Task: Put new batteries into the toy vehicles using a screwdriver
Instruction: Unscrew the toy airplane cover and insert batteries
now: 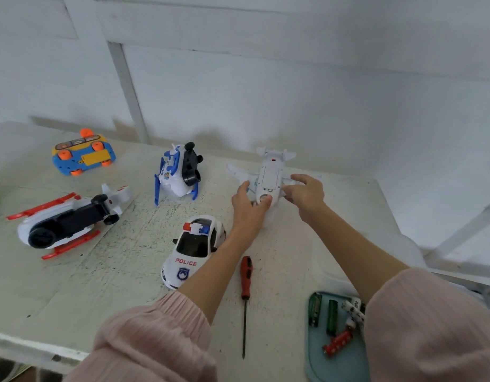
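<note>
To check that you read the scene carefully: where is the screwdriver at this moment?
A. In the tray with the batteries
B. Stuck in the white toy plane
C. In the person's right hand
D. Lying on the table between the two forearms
D: the screwdriver lies untouched on the table, while the left hand and right hand both hold the white toy plane.

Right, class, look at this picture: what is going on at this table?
A person in pink sleeves holds a white toy plane, belly up, with the left hand and right hand on either side. The screwdriver lies untouched on the table, beside a police car. Batteries wait in a teal tray. Other toys lie overturned further back.
</note>
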`<control>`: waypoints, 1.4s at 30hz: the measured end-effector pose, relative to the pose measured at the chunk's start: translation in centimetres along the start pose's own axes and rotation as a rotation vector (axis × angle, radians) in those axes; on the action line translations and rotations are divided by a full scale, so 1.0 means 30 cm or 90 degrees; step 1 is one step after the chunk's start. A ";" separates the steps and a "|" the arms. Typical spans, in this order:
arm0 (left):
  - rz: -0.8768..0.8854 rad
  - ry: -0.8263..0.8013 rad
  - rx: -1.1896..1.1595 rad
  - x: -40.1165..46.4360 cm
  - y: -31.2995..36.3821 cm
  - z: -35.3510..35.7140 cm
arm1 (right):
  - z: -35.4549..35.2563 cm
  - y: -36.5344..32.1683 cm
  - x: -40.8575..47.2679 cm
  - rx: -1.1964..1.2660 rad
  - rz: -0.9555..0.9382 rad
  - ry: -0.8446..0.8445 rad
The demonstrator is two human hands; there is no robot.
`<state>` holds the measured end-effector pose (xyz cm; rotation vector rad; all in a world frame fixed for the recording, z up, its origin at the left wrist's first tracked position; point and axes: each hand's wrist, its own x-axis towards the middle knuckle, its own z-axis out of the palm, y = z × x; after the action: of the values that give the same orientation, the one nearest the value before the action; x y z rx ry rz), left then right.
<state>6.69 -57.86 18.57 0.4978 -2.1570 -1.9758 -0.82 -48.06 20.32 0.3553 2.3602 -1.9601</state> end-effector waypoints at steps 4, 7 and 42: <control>0.084 -0.011 -0.017 -0.039 0.053 -0.007 | -0.058 -0.050 -0.041 0.153 -0.040 -0.022; 0.158 -0.042 -0.042 -0.064 0.099 -0.018 | -0.123 -0.109 -0.094 0.259 -0.093 -0.060; 0.320 -0.040 -0.035 -0.257 0.098 -0.376 | -0.035 0.146 -0.398 -0.787 -0.669 -0.537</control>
<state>17.41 -65.43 23.39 -0.1131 -1.9979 -1.7740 11.81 -48.01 18.54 -1.5766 2.5561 -0.0979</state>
